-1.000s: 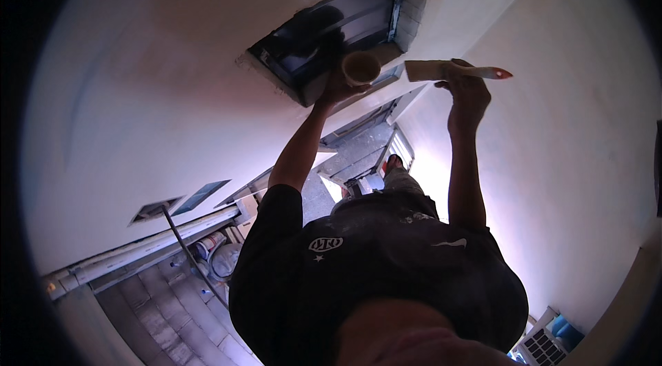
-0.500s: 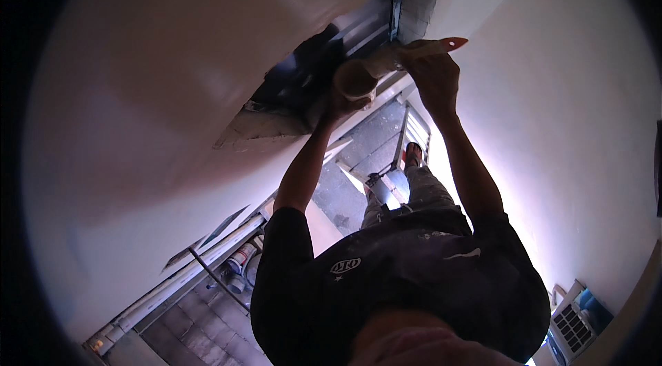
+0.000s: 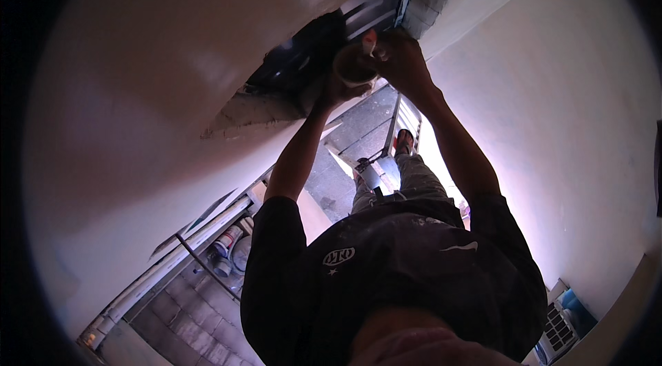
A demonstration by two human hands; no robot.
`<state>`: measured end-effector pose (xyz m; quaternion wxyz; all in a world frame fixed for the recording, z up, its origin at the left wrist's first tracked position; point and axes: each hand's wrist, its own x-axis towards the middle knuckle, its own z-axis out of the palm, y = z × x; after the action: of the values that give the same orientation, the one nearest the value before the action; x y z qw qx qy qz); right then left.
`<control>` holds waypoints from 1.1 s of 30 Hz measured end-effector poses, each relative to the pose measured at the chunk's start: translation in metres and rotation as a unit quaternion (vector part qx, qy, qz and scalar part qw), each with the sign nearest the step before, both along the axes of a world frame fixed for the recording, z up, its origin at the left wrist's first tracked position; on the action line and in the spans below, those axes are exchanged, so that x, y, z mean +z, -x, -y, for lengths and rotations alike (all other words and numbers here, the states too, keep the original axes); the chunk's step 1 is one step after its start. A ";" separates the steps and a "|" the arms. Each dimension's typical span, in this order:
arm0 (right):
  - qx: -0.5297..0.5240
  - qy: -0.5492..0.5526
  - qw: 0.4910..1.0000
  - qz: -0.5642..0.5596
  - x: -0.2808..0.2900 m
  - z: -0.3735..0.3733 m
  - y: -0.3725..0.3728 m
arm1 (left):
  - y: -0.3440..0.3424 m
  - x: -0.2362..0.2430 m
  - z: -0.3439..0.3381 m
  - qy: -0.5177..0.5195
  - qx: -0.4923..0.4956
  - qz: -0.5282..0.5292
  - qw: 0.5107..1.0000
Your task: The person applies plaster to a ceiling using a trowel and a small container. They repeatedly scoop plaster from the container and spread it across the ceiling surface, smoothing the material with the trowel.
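A small pale round cup (image 3: 350, 71) is held up in front of the wall opening, with my left hand (image 3: 336, 93) wrapped round its side and base. Over the cup's right rim, my right hand (image 3: 401, 61) grips a paintbrush (image 3: 369, 43) by its handle. The reddish handle end points upward. The bristles are out of sight, and I cannot tell whether they are inside the cup. Shadow darkens both hands.
A rough-edged opening (image 3: 296, 66) cuts into the pale wall (image 3: 138, 90). My feet are on a ladder (image 3: 394, 117) above the grey floor (image 3: 355, 124). Buckets (image 3: 226, 242) stand at lower left, beside a rail. A white grilled unit (image 3: 557, 328) sits at lower right.
My right hand has moved left to the cup, and the brush has turned from lying sideways, handle rightward, to handle end up. The cup has stayed nearly in place.
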<state>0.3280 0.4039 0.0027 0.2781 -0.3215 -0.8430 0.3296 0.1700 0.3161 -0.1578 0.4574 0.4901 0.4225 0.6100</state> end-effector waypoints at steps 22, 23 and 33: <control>0.034 -0.114 0.988 0.094 -0.035 0.006 0.034 | 0.003 0.013 0.008 -0.024 0.089 -0.110 0.990; 0.027 -0.050 0.995 0.077 -0.031 0.004 0.028 | 0.004 0.014 0.008 -0.029 0.081 -0.100 0.991; -0.048 0.236 0.964 -0.110 -0.007 -0.004 -0.018 | 0.002 0.014 0.010 -0.028 0.127 -0.155 0.979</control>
<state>0.3458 0.4074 -0.0044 0.3004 -0.3797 -0.6892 0.5391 0.1679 0.3057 -0.1434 0.2914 0.5340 0.5295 0.5912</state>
